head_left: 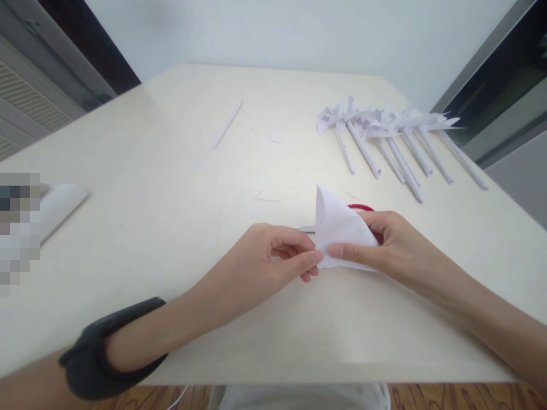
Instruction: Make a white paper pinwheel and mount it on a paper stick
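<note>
A white sheet of paper (342,228), folded over into a triangle, is held just above the table near its front edge. My left hand (284,253) pinches its lower left corner between thumb and fingers. From the right, my right hand (376,242) grips the same paper, thumb on top and fingers behind it. Behind the paper lies a pair of scissors (361,207); a red handle and part of a metal blade show, the rest is hidden.
Several paper pinwheels (384,125) with rolled paper sticks lie at the back right. A rolled paper stick (228,124) rests at the back left of centre. Thin paper scraps (274,136) are scattered mid-table. A white stack (64,208) sits at the left edge, partly blurred out.
</note>
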Demonstrator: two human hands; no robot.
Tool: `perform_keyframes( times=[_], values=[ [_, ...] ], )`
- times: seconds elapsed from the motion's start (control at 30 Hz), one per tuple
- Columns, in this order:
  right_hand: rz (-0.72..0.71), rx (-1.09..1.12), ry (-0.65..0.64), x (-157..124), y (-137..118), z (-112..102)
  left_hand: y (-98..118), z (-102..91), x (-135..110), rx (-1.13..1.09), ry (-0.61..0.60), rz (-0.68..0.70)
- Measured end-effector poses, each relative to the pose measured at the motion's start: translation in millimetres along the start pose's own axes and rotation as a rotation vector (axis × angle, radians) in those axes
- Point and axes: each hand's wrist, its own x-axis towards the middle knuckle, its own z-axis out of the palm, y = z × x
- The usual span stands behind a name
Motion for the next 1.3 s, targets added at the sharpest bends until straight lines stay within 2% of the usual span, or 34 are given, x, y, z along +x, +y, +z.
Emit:
perform_keyframes(
  times=[0.4,0.7,0.87,1.1,1.3],
  values=[
    [0.008,-0.054,0.012,0,-1,-1,-8,0.3,5,-0.074,-0.020,0.022],
    [-0.031,-0.045,-0.002,-1,1,-1,-8,-1.4,5,-0.048,-0.065,0.046],
    [-0.024,-0.050,0.007,-2,1,-1,-8,-0.6,4,-0.058,-0.083,0.023],
    [0.024,-0.016,-0.003,-2,0,-1,0,-0.4,1,-0.111,-0.087,-0.126],
    [0.017,-0.022,-0.017,0,-3,-1,0,-0.1,2,-0.060,-0.045,-0.082]
  ],
)
